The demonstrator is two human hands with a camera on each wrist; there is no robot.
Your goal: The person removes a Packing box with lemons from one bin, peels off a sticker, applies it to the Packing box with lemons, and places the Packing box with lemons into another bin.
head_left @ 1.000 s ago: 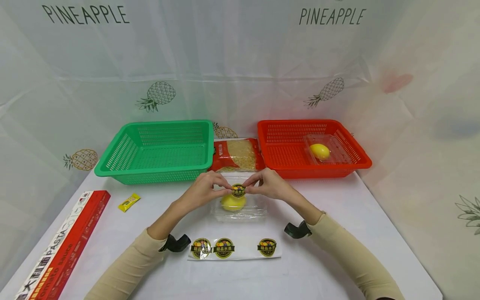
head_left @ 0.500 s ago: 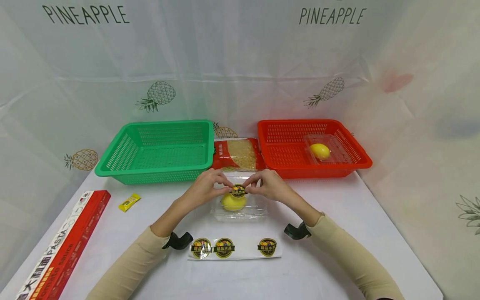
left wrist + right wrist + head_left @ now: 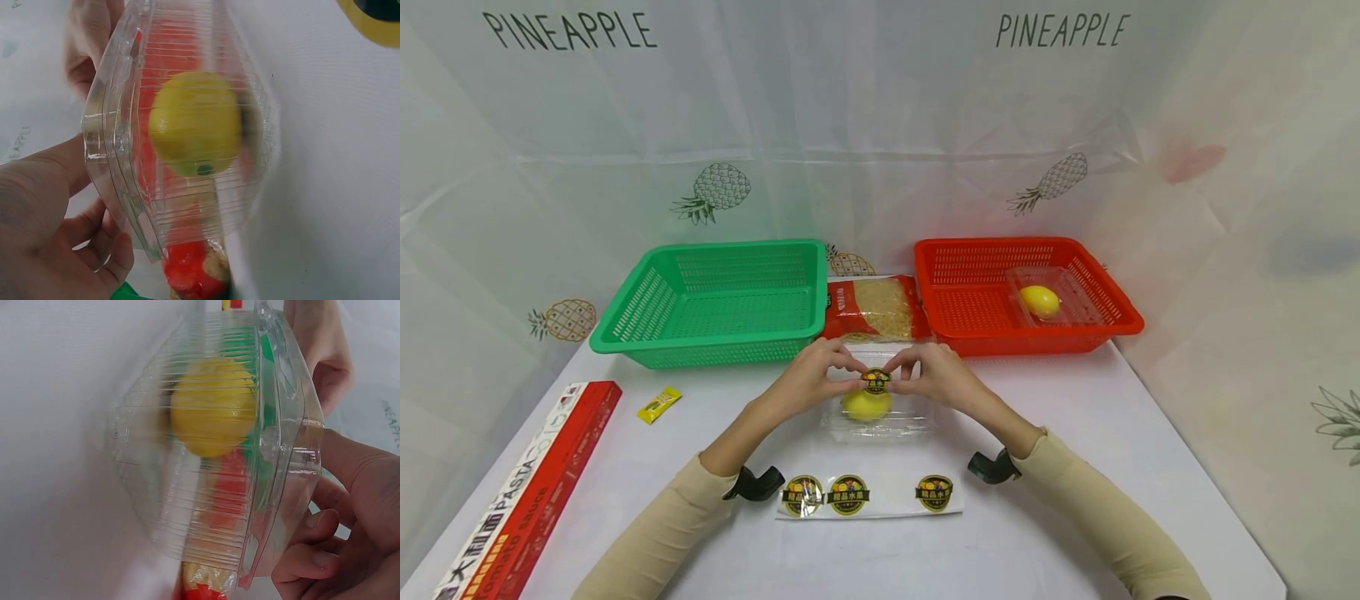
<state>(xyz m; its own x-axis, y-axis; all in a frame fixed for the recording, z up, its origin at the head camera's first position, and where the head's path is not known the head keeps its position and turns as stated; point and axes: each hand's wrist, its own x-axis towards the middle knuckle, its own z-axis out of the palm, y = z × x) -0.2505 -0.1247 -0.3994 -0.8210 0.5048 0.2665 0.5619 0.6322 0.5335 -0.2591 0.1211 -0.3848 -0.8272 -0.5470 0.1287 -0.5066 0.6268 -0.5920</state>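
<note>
In the head view a clear plastic clamshell box stands shut at the table's middle, with a yellow lemon inside. Over its lid is a round black-and-gold fruit sticker. My left hand pinches the sticker's left edge between thumb and forefinger. At the right edge, my right hand pinches it the same way. Both wrist views show the box side-on, the left hand and right hand at its top; the sticker is not visible there.
A backing strip with several stickers lies in front. Behind stand a green basket, a noodle bag and a red basket holding another boxed lemon. At left are a pasta box and a yellow sachet.
My right fingertips have shifted slightly left and cover more of the sticker's right edge. My left hand has barely moved, and the box stays in place.
</note>
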